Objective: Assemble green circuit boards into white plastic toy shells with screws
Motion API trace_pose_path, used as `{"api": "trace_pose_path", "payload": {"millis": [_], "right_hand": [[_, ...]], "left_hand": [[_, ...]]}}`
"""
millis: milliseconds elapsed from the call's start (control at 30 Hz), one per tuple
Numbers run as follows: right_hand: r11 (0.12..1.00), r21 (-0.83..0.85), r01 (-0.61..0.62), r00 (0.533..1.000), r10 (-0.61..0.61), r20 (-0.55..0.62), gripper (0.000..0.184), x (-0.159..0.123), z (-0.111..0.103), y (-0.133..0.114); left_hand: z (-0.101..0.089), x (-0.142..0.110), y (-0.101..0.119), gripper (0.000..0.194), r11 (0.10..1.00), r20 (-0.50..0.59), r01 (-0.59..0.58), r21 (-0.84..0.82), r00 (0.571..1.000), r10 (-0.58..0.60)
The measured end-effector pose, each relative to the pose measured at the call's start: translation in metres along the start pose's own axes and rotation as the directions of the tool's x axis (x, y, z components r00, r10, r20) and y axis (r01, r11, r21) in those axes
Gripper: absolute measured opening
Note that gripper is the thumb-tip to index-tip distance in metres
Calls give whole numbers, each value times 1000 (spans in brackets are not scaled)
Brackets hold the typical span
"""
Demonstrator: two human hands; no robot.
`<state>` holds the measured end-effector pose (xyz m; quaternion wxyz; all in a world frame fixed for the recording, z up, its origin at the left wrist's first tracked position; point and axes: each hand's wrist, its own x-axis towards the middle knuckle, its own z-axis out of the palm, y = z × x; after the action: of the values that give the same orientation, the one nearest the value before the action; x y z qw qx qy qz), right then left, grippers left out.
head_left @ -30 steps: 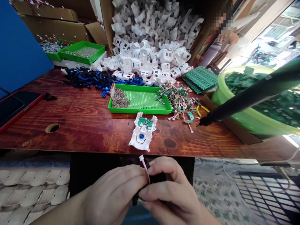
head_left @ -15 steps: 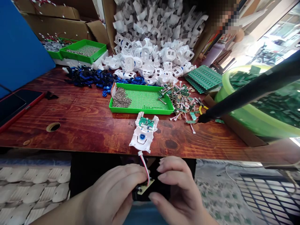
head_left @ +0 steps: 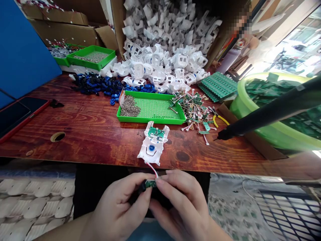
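Note:
In front of my lap, my left hand [head_left: 122, 201] is closed on a small green circuit board [head_left: 150, 183]. Something black [head_left: 142, 186] sits at the board's left end, partly covered by the fingers. My right hand [head_left: 184, 201] pinches the same board at its right end, near the base of a white and red cable [head_left: 151, 168]. This cable curves up and left towards a white plastic shell [head_left: 147, 155] at the table edge; I cannot tell if they touch. The shell has a blue button, and behind it is another white shell part [head_left: 165, 132] holding a green board [head_left: 155, 132].
A green tray [head_left: 155, 119] of screws stands behind the shells. Wired boards [head_left: 194, 108] are heaped at its right, by yellow-handled pliers [head_left: 220, 118]. A black screwdriver-like tool [head_left: 250, 122] slants in from the right. White shells [head_left: 160, 63] and blue parts [head_left: 100, 83] lie behind.
My right hand has come in from the right and closed on the board. The board has been turned and raised, showing its green side. The cable now leans further left.

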<state>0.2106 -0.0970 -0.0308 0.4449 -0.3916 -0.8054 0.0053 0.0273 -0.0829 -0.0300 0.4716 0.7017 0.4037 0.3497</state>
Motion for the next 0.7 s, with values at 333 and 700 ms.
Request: {"api": "trace_pose_path", "payload": {"millis": [333, 700], "right_hand": [[995, -82, 58, 995, -51, 87, 50, 13, -8, 5], [899, -401, -174, 981, 193, 5, 30, 56, 17, 68]], "left_hand": [[-5, 6, 8, 25, 963, 55, 98, -252, 995, -87], [-38, 57, -5, 50, 800, -46, 118, 589, 993, -113]]}}
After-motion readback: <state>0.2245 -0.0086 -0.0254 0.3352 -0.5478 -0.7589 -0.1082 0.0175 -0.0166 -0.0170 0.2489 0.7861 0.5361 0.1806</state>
